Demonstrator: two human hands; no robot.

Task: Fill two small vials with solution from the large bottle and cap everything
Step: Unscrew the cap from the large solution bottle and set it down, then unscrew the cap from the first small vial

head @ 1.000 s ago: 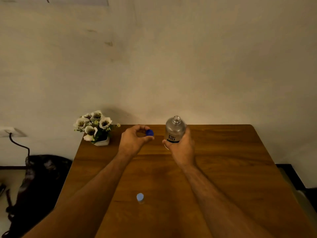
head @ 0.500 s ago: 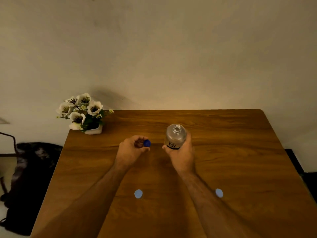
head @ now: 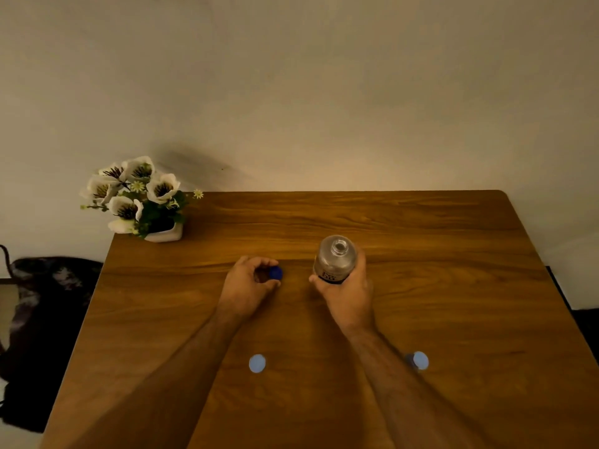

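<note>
My right hand (head: 346, 293) grips the large clear bottle (head: 335, 259) around its lower body; the bottle stands upright with its neck uncapped. To its left, my left hand (head: 248, 286) pinches the dark blue bottle cap (head: 275, 273) between thumb and fingertips, low over the wooden table (head: 437, 286). Nearer to me stand two small vials with pale blue caps: one (head: 257, 363) between my forearms, the other (head: 420, 360) just right of my right forearm. Seen from above, the vials' bodies are mostly hidden.
A white pot of white flowers (head: 139, 202) sits at the table's far left corner. A dark bag (head: 39, 319) lies on the floor left of the table. The wall runs right behind the far edge.
The view has tilted down, bringing the right vial into sight. My left hand with the blue cap has lowered toward the tabletop. The bottle stays in my right hand's grip.
</note>
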